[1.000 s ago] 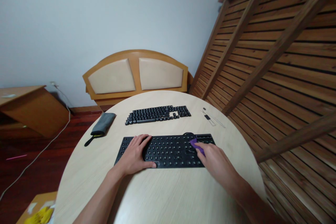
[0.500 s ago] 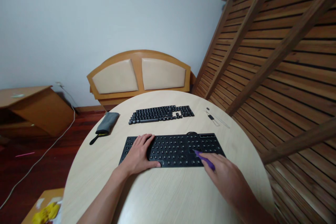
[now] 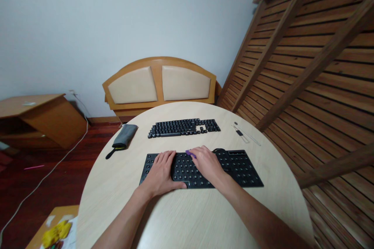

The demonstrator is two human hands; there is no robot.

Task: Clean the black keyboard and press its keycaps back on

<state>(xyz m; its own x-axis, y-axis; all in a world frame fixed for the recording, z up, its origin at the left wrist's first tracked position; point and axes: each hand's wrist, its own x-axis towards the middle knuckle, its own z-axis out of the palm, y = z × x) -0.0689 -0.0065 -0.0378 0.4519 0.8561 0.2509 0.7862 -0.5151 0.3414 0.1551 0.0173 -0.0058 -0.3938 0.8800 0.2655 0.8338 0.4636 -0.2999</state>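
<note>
A black keyboard base [image 3: 242, 171], its keycaps off and the switch stems bare, lies flat near the front of the round table. My left hand [image 3: 162, 173] holds it steady across its left part, fingers at the far edge and thumb at the near edge. Between the fingers of my right hand [image 3: 206, 163] is a small purple brush [image 3: 190, 153]; its working end is hidden. That hand is over the middle of the base, near its far edge. Behind it, the removed black keycaps [image 3: 178, 127] are laid out in keyboard order.
A grey cloth pouch [image 3: 125, 136] with a black strap lies at the table's left. Wire pullers with a black grip [image 3: 239, 133] and a thin rod [image 3: 249, 134] lie at the right. A wooden slatted panel [image 3: 315, 74] leans close on the right.
My right hand has moved left and away from me with the purple brush, from the keyboard's right part to its middle. The left hand stays on the base. The view has shifted slightly.
</note>
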